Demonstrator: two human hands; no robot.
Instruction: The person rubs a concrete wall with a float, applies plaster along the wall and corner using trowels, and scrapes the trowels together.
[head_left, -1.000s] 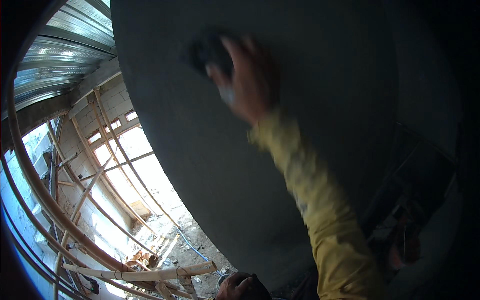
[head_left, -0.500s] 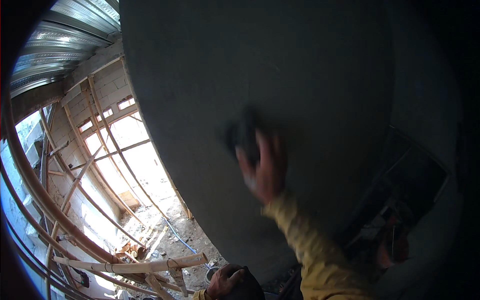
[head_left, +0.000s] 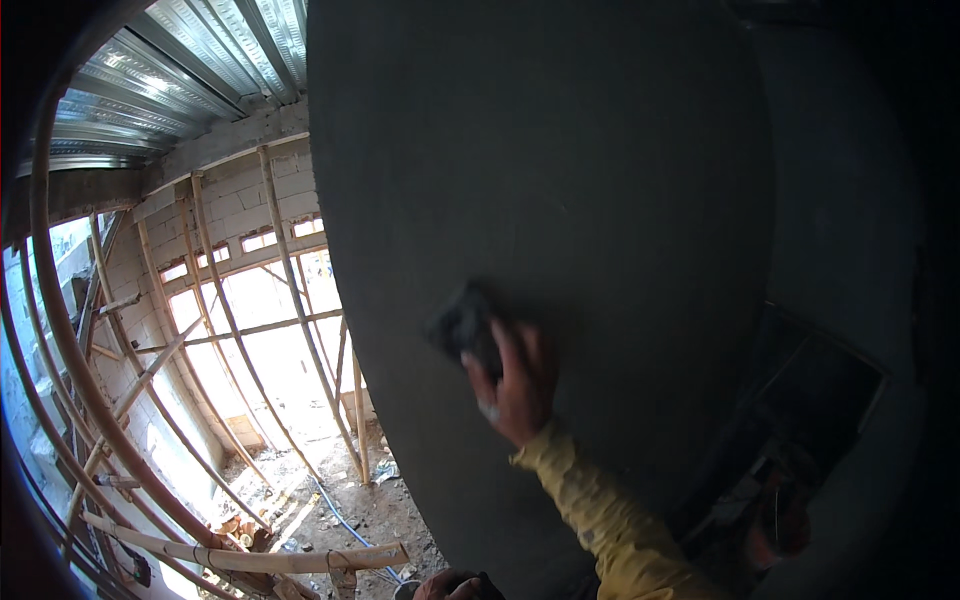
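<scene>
My right hand [head_left: 518, 385], in a yellow sleeve, presses a dark, crumpled pad [head_left: 468, 328] against a grey plastered wall [head_left: 600, 200]. Its fingers are closed round the pad's right side; poor light hides what the pad is made of. At the lower edge, only the top of my left hand [head_left: 450, 585] shows, its fingers curled over a dark shape. What that shape is cannot be made out.
Left of the wall's edge, bamboo poles [head_left: 225, 300] stand and cross, with a horizontal bamboo pole [head_left: 270, 558] low in front. Rubble and a blue hose [head_left: 340, 515] lie on the ground below. A dark framed panel [head_left: 820, 385] is at the right.
My right hand and the pad have moved down and slightly left over the wall. The view has shifted, and my left hand now sits lower, mostly out of the picture.
</scene>
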